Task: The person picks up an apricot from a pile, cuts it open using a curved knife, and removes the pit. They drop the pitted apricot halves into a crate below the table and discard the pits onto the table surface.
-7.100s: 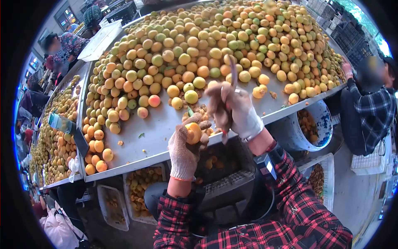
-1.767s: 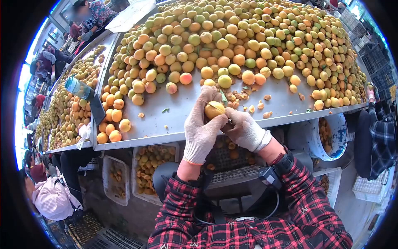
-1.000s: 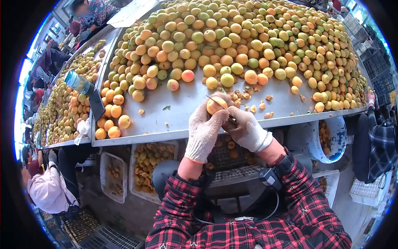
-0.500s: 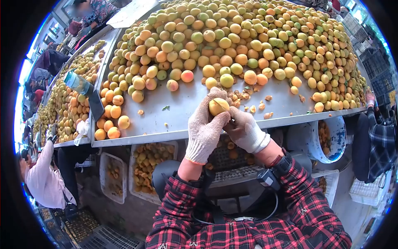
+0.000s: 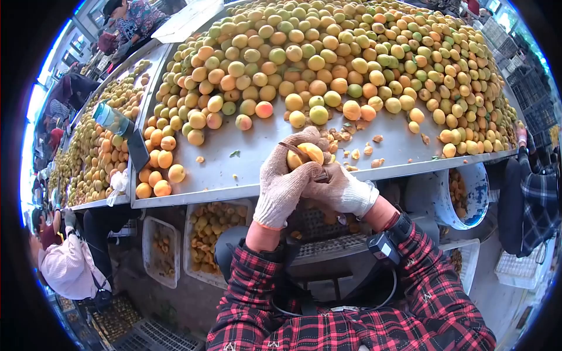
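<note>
Apricot (image 5: 305, 157) tight inside closed left fingers (image 5: 301, 136), right fingers (image 5: 335, 176) clenched on knife (image 5: 321, 174) just beside

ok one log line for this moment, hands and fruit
left hand: grips apricot | right hand: holds knife, blade across apricot | behind: apricot pile on metal table

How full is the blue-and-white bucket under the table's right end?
Partly full: orange-brown pieces lie low inside the bucket, with bare white inner wall showing above them.
</note>
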A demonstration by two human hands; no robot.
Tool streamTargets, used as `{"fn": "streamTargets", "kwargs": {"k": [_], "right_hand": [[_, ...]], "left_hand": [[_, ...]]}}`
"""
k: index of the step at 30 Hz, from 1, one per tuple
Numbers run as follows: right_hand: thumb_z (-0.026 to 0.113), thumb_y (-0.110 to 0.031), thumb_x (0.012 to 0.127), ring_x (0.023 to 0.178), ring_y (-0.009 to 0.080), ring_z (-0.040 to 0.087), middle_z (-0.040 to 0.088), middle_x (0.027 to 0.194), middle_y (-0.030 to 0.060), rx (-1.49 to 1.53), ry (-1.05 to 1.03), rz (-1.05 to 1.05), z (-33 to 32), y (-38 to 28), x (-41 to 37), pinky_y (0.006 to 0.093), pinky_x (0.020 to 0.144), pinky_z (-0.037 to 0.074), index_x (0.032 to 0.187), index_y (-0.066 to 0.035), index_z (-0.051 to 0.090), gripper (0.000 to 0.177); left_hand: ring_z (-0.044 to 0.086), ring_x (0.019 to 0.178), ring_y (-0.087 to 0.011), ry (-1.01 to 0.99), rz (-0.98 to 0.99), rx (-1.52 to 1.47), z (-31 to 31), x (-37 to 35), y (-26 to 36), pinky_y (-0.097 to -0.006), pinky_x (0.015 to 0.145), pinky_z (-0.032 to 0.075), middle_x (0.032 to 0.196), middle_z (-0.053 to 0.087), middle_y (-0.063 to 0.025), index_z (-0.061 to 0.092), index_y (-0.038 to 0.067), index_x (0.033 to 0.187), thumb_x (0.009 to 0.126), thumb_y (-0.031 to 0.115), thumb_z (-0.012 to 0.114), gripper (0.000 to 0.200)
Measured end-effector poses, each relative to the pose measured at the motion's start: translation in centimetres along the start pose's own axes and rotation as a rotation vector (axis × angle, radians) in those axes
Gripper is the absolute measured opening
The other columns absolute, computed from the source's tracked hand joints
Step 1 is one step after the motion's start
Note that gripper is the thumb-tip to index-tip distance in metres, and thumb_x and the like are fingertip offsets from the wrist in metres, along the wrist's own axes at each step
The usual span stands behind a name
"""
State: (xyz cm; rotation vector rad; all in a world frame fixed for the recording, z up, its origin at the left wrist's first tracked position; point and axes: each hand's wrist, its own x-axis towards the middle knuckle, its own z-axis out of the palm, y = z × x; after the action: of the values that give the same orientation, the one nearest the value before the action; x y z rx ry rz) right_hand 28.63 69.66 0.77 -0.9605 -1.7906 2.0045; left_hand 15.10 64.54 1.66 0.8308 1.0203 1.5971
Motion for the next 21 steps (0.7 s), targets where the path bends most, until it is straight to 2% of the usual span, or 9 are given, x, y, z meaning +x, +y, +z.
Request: {"fn": "streamTargets", "kwargs": {"k": [5,7,9,12,14,15,17,19,21], "right_hand": [[0.068,-0.020,0.091,0.056,0.0054,0.053,0.060,0.071,-0.0036,-0.048,0.015,-0.014,-0.9,-1.3,-0.3,0.0232,0.049,0.042,0.101,-0.005,0.065,0.018],[0.064,-0.014,0.092,0.050,0.0049,0.051,0.062,0.074,-0.0001,0.043,0.146,0.056,-1.6,-2.3,-0.7,0.0211,0.043,0.040,0.104,-0.003,0.065,0.016],[0.057,-0.016,0.094,0.042,0.0067,0.048,0.054,0.062,0.0002,0.310,0.184,-0.076,-2.3,-1.6,-0.2,0.0199,0.037,0.036,0.100,-0.001,0.061,0.017],[0.066,-0.028,0.091,0.040,0.0067,0.046,0.053,0.060,-0.0012,0.331,0.197,-0.099,-3.1,-1.0,-0.2,0.0210,0.036,0.035,0.094,-0.003,0.061,0.026],[0.067,-0.029,0.089,0.040,0.0069,0.047,0.051,0.058,-0.0014,0.194,0.143,0.017,-3.7,-2.7,-1.2,0.0212,0.037,0.035,0.092,-0.003,0.060,0.027],[0.067,-0.025,0.087,0.044,0.0057,0.048,0.055,0.061,-0.0006,0.273,-0.023,0.080,-5.3,-1.6,-1.3,0.0214,0.039,0.035,0.093,-0.002,0.063,0.024],[0.067,-0.022,0.085,0.044,0.0057,0.049,0.059,0.065,0.0012,0.005,-0.251,-0.135,-7.0,-0.8,-1.1,0.0208,0.038,0.034,0.094,-0.001,0.066,0.024],[0.066,-0.022,0.084,0.043,0.0068,0.050,0.063,0.069,0.0032,0.043,-0.220,-0.020,-6.6,-2.5,-2.1,0.0199,0.036,0.034,0.096,0.000,0.068,0.025],[0.065,-0.021,0.085,0.044,0.0082,0.053,0.063,0.068,0.0035,0.115,0.091,-0.021,-6.5,-3.4,-2.4,0.0200,0.035,0.034,0.095,0.000,0.067,0.024]], "left_hand": [[0.065,0.099,-0.0173,0.121,-0.005,-0.160,0.0,0.5,-0.6,-0.0281,0.086,0.054,0.114,0.063,-0.0097,0.056,-0.003,0.121,0.084,-0.008,0.062,0.038],[0.065,0.099,-0.0169,0.220,0.072,-0.170,-0.5,1.0,-1.0,-0.0274,0.087,0.054,0.115,0.061,-0.0095,0.055,-0.002,0.121,0.085,-0.009,0.061,0.037],[0.064,0.106,-0.0185,0.228,0.036,-0.114,-0.5,0.8,-1.3,-0.0285,0.092,0.052,0.122,0.060,-0.0116,0.055,-0.003,0.120,0.083,-0.008,0.065,0.039],[0.057,0.120,-0.0230,-0.028,0.268,0.494,-0.2,0.0,-2.0,-0.0351,0.104,0.044,0.131,0.058,-0.0162,0.055,-0.001,0.126,0.073,-0.002,0.079,0.058],[0.057,0.121,-0.0236,-0.082,0.250,0.519,-0.6,-0.4,-1.7,-0.0354,0.105,0.043,0.132,0.058,-0.0169,0.054,0.000,0.129,0.072,-0.001,0.079,0.062],[0.056,0.123,-0.0242,-0.130,0.234,0.544,-0.8,-0.6,-1.5,-0.0358,0.106,0.042,0.132,0.058,-0.0176,0.054,0.001,0.131,0.071,0.000,0.079,0.065],[0.054,0.126,-0.0255,-0.160,0.139,0.426,-1.2,-0.6,-1.0,-0.0356,0.107,0.041,0.138,0.054,-0.0178,0.049,-0.002,0.137,0.073,-0.003,0.075,0.070],[0.054,0.126,-0.0261,-0.136,0.116,0.105,-1.0,-0.3,-0.2,-0.0351,0.107,0.041,0.140,0.052,-0.0163,0.044,-0.005,0.141,0.076,-0.006,0.068,0.069],[0.057,0.121,-0.0249,-0.150,0.093,0.048,-1.0,-0.3,-0.4,-0.0343,0.105,0.042,0.141,0.051,-0.0152,0.041,-0.006,0.144,0.081,-0.008,0.060,0.065]]}}
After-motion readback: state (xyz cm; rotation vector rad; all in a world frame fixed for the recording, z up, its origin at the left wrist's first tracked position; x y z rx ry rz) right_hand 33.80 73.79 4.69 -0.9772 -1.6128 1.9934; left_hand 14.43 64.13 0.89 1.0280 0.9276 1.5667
